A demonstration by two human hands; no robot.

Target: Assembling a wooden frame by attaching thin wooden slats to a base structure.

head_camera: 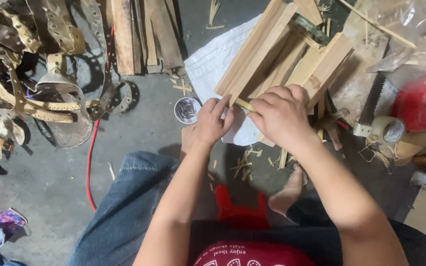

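Observation:
A frame of pale bamboo or wooden slats (272, 49) lies tilted on the floor in front of me. My right hand (282, 116) rests on its near corner, fingers curled over a slat. My left hand (212, 120) pinches the end of a thin yellowish strip (245, 104) that sticks out between both hands. Both hands touch at the frame's near edge.
A small round tin of nails (187, 110) sits left of my left hand. Perforated metal strips (35, 59) pile up at the left, with a red cable (90, 162). Planks (144, 34), a hand saw (371, 98), a tape roll (388, 130) and splinters surround me.

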